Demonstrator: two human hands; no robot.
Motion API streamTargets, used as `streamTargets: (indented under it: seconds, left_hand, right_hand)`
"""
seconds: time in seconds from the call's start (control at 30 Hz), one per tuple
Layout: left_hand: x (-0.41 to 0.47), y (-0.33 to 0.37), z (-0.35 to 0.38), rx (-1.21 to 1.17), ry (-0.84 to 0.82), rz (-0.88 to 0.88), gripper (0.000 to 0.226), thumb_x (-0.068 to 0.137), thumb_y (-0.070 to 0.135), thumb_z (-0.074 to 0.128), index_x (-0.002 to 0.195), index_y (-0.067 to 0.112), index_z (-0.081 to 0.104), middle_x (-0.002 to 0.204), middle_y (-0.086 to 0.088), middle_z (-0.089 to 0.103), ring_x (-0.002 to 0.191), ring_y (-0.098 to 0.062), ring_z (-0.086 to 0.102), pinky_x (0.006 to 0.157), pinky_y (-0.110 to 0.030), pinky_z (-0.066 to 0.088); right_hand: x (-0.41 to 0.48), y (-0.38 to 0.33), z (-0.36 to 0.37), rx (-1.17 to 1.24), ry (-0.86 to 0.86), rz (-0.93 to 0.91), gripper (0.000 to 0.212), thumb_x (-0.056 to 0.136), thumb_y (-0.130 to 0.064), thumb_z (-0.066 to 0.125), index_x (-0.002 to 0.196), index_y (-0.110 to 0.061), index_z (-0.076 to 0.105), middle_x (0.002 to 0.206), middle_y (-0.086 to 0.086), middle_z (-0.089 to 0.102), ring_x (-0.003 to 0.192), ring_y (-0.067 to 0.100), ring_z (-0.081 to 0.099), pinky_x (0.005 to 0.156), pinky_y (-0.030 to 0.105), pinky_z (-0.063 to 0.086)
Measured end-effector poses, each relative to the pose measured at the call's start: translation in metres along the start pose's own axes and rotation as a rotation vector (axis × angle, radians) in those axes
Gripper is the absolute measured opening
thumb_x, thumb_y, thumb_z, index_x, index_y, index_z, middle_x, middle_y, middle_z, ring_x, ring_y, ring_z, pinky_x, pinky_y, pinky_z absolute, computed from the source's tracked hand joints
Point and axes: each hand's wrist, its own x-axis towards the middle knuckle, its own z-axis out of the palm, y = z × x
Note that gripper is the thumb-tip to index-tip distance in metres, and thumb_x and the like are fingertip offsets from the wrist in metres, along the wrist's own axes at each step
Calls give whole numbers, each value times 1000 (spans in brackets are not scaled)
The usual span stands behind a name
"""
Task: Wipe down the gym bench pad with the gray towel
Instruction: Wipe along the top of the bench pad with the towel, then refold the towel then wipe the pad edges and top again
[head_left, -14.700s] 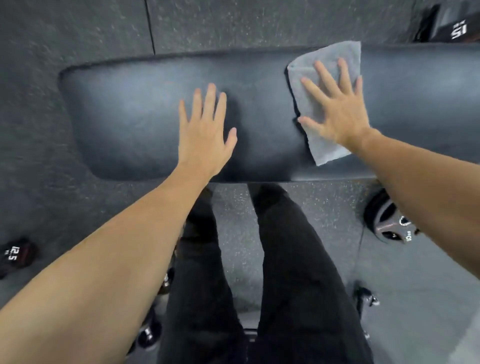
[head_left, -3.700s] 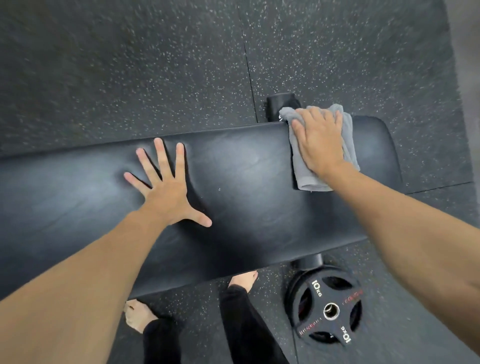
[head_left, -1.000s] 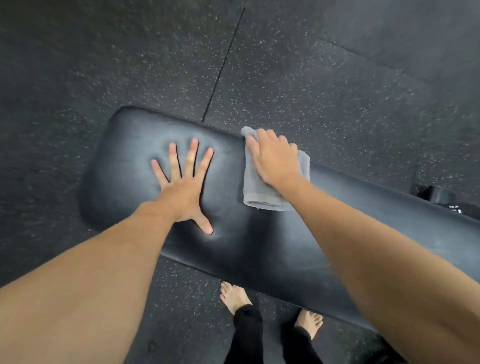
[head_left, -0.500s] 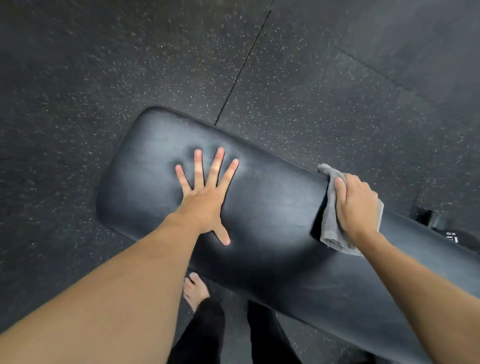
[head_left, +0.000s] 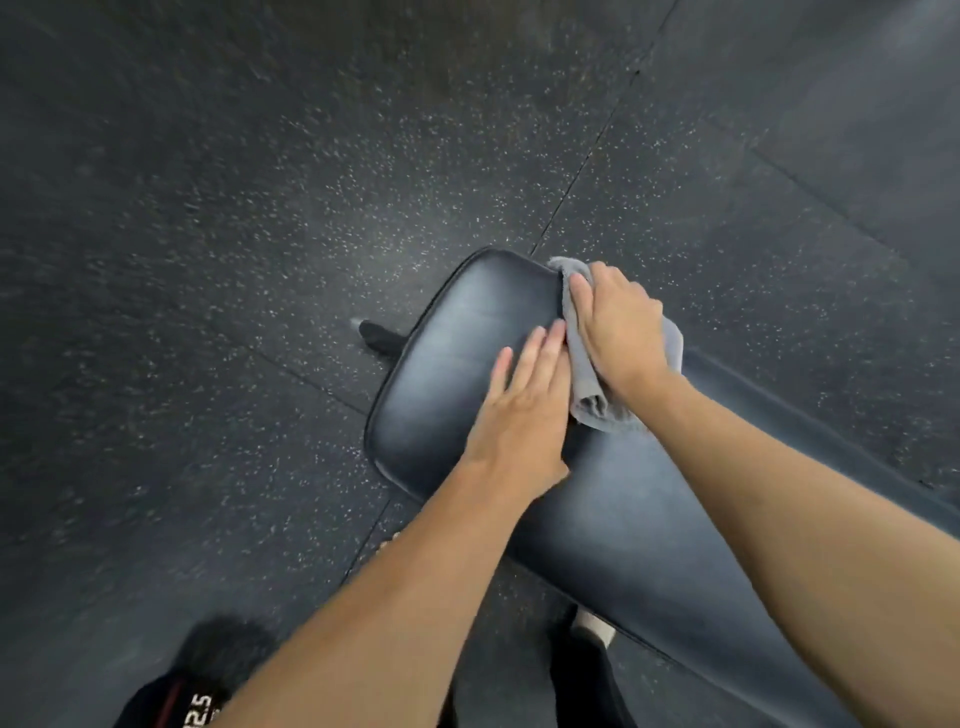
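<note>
The black bench pad (head_left: 457, 364) runs from its rounded end at the middle of the view down to the lower right. The gray towel (head_left: 589, 395) lies bunched on the pad near its far edge, close to the rounded end. My right hand (head_left: 618, 332) presses down on the towel with fingers curled over it. Beside it, my left hand (head_left: 524, 415) rests flat on the pad, fingers together, its fingertips touching the towel's left side. Most of the towel is hidden under my right hand.
Dark speckled rubber floor tiles (head_left: 260, 234) surround the bench. A black bench foot (head_left: 379, 335) sticks out left of the pad's end. A dumbbell marked 12.5 (head_left: 192, 706) lies at the bottom left. My legs in black trousers (head_left: 587, 680) stand under the pad's near edge.
My right hand has slid the towel left along the pad, back toward the rounded end. My left hand's fingers have closed together and now touch the towel. The view has swung left.
</note>
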Motion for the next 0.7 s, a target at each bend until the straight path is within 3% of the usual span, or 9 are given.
streamTargets:
  seconds: [0.07,0.17,0.27,0.33,0.4,0.47,0.57,0.7]
  left_hand:
    - [-20,-44,-8,-19,105,-183,133,66,53,86,160,16,0,168,-13,-15,155,-37,-10,122,-57,-2]
    - [-38,-83,-2,-83,-77,-282,137,71,70,74,157,18,-20,161,-12,-36,154,-40,-15,122,-59,-2]
    - [-32,-87,6,-106,-177,-269,133,77,71,67,156,14,-24,154,-9,-48,153,-37,-20,121,-59,-8]
    - [-37,-91,6,-280,-94,-250,124,80,55,74,158,15,-13,164,-6,-31,155,-28,-11,123,-51,-7]
    - [-47,-104,-2,-767,67,-297,84,88,19,72,154,22,19,168,-3,13,146,-16,24,123,-31,15]
    - [-61,-121,-12,-1046,290,-406,42,91,-3,50,126,21,49,146,-1,51,119,-7,52,101,-13,40]
    - [-75,-143,-27,-961,508,-487,33,92,-6,41,107,18,59,123,-1,60,110,-7,58,90,-7,40]
    - [-80,-156,-40,-925,491,-482,22,101,10,46,114,21,60,126,1,58,112,-10,56,93,-16,41]
  right_hand:
    - [17,-40,3,-22,-8,-39,41,111,-39,26,115,-9,54,120,15,62,107,42,59,91,52,44]
    - [36,-102,10,-90,-31,-158,43,111,-43,26,124,-14,55,128,10,61,116,38,56,93,50,41]
    - [46,-134,16,-228,-94,-275,45,108,-43,29,121,-16,63,125,6,66,118,33,56,95,47,39]
    - [45,-135,15,-254,-121,-269,44,108,-42,31,117,-16,65,122,5,68,116,32,57,95,45,39]
    - [37,-132,16,-308,-92,-295,43,107,-41,32,112,-16,67,118,4,68,113,31,57,96,45,38]
    - [25,-136,18,-350,-70,-350,43,107,-40,32,109,-17,68,114,3,68,110,30,56,102,47,35]
    - [-3,-149,31,-350,-79,-463,47,107,-40,30,106,-17,71,107,3,69,106,28,57,108,45,31]
    - [-62,-166,48,-334,-110,-638,47,107,-42,31,105,-19,72,103,0,70,105,26,60,111,45,34]
